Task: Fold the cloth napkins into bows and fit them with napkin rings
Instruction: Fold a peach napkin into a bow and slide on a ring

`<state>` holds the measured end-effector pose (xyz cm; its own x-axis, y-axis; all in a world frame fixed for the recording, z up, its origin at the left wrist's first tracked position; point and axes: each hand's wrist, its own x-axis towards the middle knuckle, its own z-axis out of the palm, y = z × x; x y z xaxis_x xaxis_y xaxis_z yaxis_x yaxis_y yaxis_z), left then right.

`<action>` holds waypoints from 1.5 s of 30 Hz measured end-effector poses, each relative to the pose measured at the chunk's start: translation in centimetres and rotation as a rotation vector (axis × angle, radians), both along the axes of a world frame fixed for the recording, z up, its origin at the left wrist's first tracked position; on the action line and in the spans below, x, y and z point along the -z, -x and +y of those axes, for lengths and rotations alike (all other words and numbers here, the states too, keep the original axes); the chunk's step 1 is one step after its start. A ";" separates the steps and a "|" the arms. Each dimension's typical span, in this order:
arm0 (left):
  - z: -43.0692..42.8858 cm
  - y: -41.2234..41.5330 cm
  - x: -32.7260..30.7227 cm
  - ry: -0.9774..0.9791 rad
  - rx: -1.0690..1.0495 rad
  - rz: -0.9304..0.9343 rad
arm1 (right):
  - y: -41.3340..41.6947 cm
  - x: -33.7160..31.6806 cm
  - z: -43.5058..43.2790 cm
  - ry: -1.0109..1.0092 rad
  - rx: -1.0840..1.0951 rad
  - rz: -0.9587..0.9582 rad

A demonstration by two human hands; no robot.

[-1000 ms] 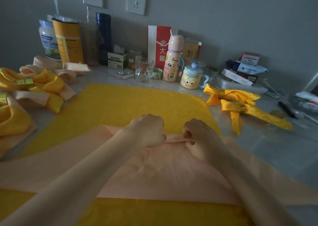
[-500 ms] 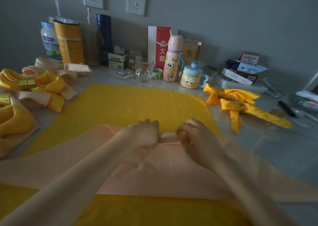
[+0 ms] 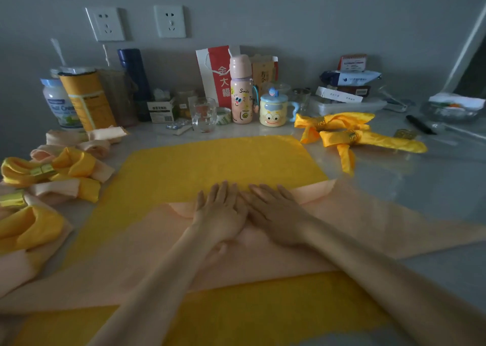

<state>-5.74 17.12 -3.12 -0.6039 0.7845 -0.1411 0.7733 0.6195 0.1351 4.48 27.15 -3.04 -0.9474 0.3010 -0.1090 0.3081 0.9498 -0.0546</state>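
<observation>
We had both hands laid flat, side by side, on the peach napkin (image 3: pixel 147 245), which lay spread across the middle of the yellow napkin (image 3: pixel 210 161) on the pale table (image 3: pixel 420 187). Our left hand (image 3: pixel 219 211) pressed palm-down with its fingers straight and slightly spread, pointing to twelve o'clock, and it gripped nothing. Our right hand (image 3: pixel 276 214) lay just beside it at three o'clock, also flat with its fingers extended, the two hands touching or nearly so along their inner edges. Our fingertips reached the far folded edge of the peach cloth, where it met the bare yellow cloth. The peach napkin ran out in long points toward eight o'clock and four o'clock, past the yellow one's edges. At two o'clock from the hands lay two yellow bows (image 3: pixel 349 132), each cinched by a gold napkin ring (image 3: pixel 352 136), and further to the right sat what looked like a loose ring (image 3: pixel 405 133) near a black pen (image 3: pixel 419 124). At nine to ten o'clock a pile of yellow and peach bows (image 3: pixel 73 166) rested, some with gold rings. Along the wall at twelve o'clock stood a drinking glass (image 3: pixel 203 114), a pink bottle (image 3: pixel 240 93), a cartoon-faced mug (image 3: pixel 273 110) and a red and white bag (image 3: pixel 215 74)
</observation>
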 end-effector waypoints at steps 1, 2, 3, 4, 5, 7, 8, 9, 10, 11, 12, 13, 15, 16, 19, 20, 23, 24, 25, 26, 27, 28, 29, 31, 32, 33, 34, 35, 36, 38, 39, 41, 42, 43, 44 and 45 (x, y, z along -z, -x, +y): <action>-0.1 0.0 -0.1 0.002 -0.014 -0.025 | -0.1 0.1 -0.2 0.010 0.011 0.004; 0.0 0.0 -0.1 0.001 -0.022 -0.043 | -0.1 0.1 -0.2 0.018 0.022 -0.003; -0.1 0.0 -0.2 0.005 -0.023 -0.053 | -0.3 0.2 -0.2 0.028 0.033 -0.008; -0.2 0.2 -0.2 0.006 -0.025 -0.058 | -0.3 0.1 0.0 0.033 0.042 -0.017; -0.3 0.4 -0.3 0.010 -0.029 -0.060 | -0.6 0.1 0.2 0.041 0.056 -0.023; -0.7 0.8 -0.2 0.019 -0.034 -0.052 | -1.4 -0.1 0.9 0.063 0.094 -0.030; -1.0 1.0 -0.1 0.022 -0.032 -0.044 | -2.0 -0.1 1.4 0.076 0.115 -0.025; -1.2 1.1 -0.1 0.021 -0.027 -0.040 | -2.5 -0.1 1.9 0.087 0.140 -0.012; -1.4 1.4 -0.1 0.015 -0.022 -0.048 | -3.0 0.0 2.3 0.099 0.163 0.011; -1.4 1.6 -0.2 0.006 -0.015 -0.067 | -3.4 0.0 2.7 0.118 0.184 0.043; -1.5 1.9 -0.2 -0.009 -0.004 -0.092 | -3.6 0.0 2.9 0.145 0.196 0.085; -1.7 2.0 -0.3 -0.027 0.010 -0.118 | -3.8 0.1 3.1 0.171 0.202 0.127; -1.9 2.2 -0.2 -0.092 0.041 -0.160 | -3.9 0.3 3.2 0.199 0.203 0.204; -2.0 2.3 -0.2 -0.129 0.056 -0.178 | -3.9 0.4 3.2 0.205 0.200 0.236; -2.2 2.6 0.0 -0.186 0.088 -0.196 | -3.9 0.3 3.2 0.272 0.187 0.374; -2.2 2.7 0.0 -0.196 0.095 -0.200 | -4.0 0.0 3.1 0.325 0.172 0.440; -2.1 2.9 0.0 -0.231 0.100 -0.205 | -3.7 -0.5 3.1 0.418 0.139 0.541; -2.1 2.8 -0.1 -0.246 0.099 -0.203 | -3.5 -0.6 3.2 0.412 0.138 0.515; -2.1 2.8 -0.2 -0.265 0.096 -0.201 | -3.2 -0.5 3.3 0.386 0.138 0.452; -2.1 2.7 -0.3 -0.281 0.103 -0.202 | -2.9 -0.4 3.3 0.336 0.141 0.359; -2.2 2.6 -0.4 -0.294 0.112 -0.204 | -2.6 -0.3 3.4 0.275 0.143 0.258; -2.3 2.6 -0.5 -0.302 0.118 -0.203 | -2.4 -0.2 3.5 0.230 0.145 0.178; -2.4 2.5 -0.6 -0.310 0.113 -0.199 | -2.2 -0.3 3.6 0.204 0.150 0.126; -2.4 2.4 -0.8 -0.340 0.087 -0.184 | -2.0 -0.4 3.9 0.183 0.152 0.100; -2.4 2.4 -0.8 -0.362 0.072 -0.175 | -2.0 -0.3 4.0 0.173 0.144 0.130; -2.3 2.2 -0.9 -0.382 0.059 -0.170 | -2.1 -0.3 4.1 0.165 0.135 0.187; -2.3 2.1 -0.8 -0.397 0.047 -0.170 | -2.1 -0.2 4.2 0.168 0.128 0.256; -2.3 2.1 -0.8 -0.407 0.040 -0.172 | -2.2 -0.1 4.3 0.183 0.126 0.320; -2.3 2.1 -0.7 -0.407 0.037 -0.172 | -2.3 0.0 4.3 0.198 0.128 0.362; -2.3 2.3 -0.7 -0.398 0.033 -0.151 | -2.2 0.0 4.3 0.207 0.120 0.404; -2.3 2.3 -0.6 -0.393 0.033 -0.137 | -2.2 0.1 4.3 0.202 0.109 0.408; -2.2 2.2 -0.5 -0.383 0.033 -0.116 | -2.3 0.1 4.3 0.188 0.091 0.392; -2.2 2.0 -0.6 -0.386 0.034 -0.103 | -2.3 0.0 4.2 0.180 0.094 0.383; -2.0 1.9 -0.6 -0.396 0.037 -0.087 | -2.4 -0.1 4.2 0.170 0.101 0.385; -1.9 1.7 -0.7 -0.408 0.043 -0.066 | -2.5 -0.3 4.2 0.161 0.110 0.396; -1.8 1.5 -0.8 -0.419 0.050 -0.043 | -2.5 -0.4 4.2 0.153 0.114 0.413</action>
